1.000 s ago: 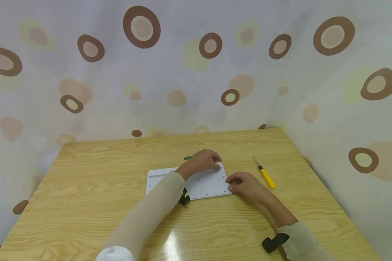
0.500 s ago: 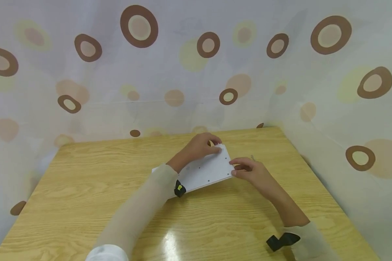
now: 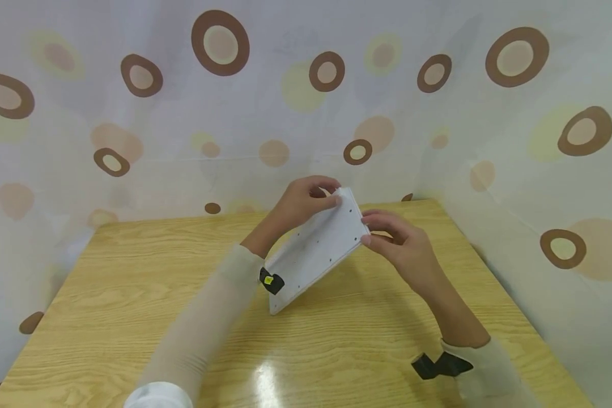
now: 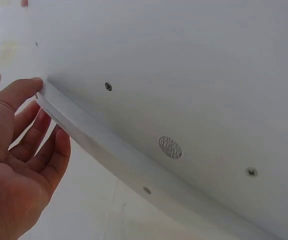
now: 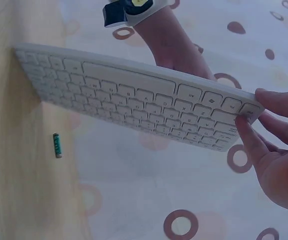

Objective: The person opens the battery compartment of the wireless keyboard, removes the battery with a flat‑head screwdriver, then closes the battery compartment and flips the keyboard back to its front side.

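Note:
A white keyboard (image 3: 316, 243) is tilted up, its screw-dotted underside turned to the head camera and its lower left end down at the table. My left hand (image 3: 306, 201) pinches the raised far corner; in the left wrist view the thumb lies on the underside and the fingers curl beneath the thick edge. With thumb and fingers, my right hand (image 3: 408, 249) grips the near corner of the same end. Rows of keys show on the keyboard (image 5: 134, 100) in the right wrist view.
A small green battery (image 5: 57, 145) lies on the wooden table (image 5: 19, 190) in the right wrist view. Patterned cloth (image 3: 275, 102) hangs behind and to the right of the table. Dark wrist cameras sit on both sleeves.
Both hands have risen with the keyboard's right end, tilting it from flat on the table to steep. The yellow screwdriver seen earlier at the right is now hidden from the head view.

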The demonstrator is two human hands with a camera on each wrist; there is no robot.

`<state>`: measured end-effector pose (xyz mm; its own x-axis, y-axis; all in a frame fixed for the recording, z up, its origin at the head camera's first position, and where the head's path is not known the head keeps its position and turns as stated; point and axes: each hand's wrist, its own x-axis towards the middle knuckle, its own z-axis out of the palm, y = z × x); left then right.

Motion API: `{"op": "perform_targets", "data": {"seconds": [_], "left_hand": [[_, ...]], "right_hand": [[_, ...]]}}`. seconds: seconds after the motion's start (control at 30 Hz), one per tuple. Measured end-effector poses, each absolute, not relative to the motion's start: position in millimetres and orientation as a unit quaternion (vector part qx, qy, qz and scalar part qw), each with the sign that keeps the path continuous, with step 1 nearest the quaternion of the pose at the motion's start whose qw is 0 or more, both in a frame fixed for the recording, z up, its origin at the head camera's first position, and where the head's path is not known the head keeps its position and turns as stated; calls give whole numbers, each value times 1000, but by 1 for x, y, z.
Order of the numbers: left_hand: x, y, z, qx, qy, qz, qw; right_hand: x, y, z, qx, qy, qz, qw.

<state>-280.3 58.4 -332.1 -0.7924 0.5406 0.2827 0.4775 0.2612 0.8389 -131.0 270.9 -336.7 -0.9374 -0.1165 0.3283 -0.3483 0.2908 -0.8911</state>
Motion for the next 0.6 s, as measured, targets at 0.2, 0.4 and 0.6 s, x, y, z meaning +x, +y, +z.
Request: {"op": "perform_targets", "data": {"seconds": [0.2,0.4,0.6], "left_hand": [[-274,53,-319,329,747,578,11],[-273,52,-317,328,712,620,1],[-275,49,-320,332,691,642,-4]], "right_hand": [[-131,259,-312,188,-782,574,156],[-133,254,-299,203,-783,562,172],[-138,248,-295,225,-777,562,174]]}}
